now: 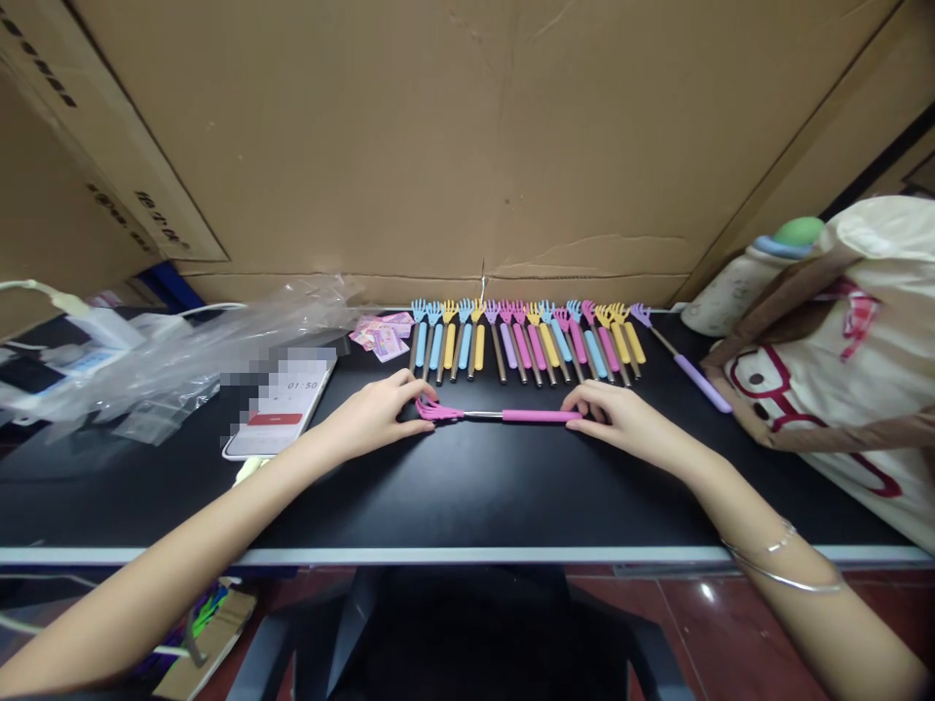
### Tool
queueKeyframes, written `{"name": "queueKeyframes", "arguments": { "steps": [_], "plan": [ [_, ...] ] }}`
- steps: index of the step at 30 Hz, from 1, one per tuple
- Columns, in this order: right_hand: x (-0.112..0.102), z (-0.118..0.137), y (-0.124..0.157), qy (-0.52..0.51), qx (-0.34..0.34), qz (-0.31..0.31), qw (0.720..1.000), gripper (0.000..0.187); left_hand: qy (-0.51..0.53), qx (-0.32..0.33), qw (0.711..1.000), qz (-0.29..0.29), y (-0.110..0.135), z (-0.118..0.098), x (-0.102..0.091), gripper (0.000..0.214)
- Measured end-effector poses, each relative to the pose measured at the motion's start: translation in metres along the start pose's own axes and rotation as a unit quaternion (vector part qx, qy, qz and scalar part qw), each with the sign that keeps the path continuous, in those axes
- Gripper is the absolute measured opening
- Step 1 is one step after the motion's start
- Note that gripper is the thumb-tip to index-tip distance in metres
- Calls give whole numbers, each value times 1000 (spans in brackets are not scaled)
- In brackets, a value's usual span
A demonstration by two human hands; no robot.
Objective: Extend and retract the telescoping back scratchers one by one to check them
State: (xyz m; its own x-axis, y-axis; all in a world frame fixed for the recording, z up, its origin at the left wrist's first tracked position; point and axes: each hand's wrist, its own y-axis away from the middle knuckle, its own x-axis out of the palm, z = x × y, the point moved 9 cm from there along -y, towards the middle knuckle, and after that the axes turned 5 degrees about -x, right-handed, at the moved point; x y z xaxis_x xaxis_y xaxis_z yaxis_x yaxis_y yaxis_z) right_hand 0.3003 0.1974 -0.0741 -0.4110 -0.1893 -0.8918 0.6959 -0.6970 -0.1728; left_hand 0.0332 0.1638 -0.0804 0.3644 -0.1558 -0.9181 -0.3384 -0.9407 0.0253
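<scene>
A pink back scratcher (541,416) with a short metal shaft lies crosswise between my hands, at the middle of the black table. My left hand (384,414) grips its claw end between thumb and fingers. The far end of its pink handle is pinched by my right hand (606,419), whose wrist wears bracelets. Behind it runs a row of back scratchers (517,341) in blue, yellow, pink and purple, claws pointing away from me. A purple back scratcher (691,368) lies slanted at the row's right end, its shaft drawn out.
At left are a phone (281,409), a clear plastic bag (197,341) and small printed cards (384,336). A cream bag (847,389) and a bottle (737,277) stand at right. Cardboard (438,146) walls the back; a chair (453,633) is below the front edge.
</scene>
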Motion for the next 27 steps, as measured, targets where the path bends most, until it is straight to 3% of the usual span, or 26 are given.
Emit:
{"name": "queueKeyframes", "arguments": {
  "steps": [12, 19, 27],
  "plan": [
    [-6, 1, 5, 89, 26, 0, 996, 26, -100, -20, 995, -22, 3, -10, -10, 40],
    [-10, -7, 9, 104, 43, 5, 994, 23, -90, -43, 994, -35, 4, -7, -15, 45],
    [-9, -4, 9, 102, 32, 2, 994, 24, -86, -28, 995, -48, 3, -9, -14, 36]
  ]
}}
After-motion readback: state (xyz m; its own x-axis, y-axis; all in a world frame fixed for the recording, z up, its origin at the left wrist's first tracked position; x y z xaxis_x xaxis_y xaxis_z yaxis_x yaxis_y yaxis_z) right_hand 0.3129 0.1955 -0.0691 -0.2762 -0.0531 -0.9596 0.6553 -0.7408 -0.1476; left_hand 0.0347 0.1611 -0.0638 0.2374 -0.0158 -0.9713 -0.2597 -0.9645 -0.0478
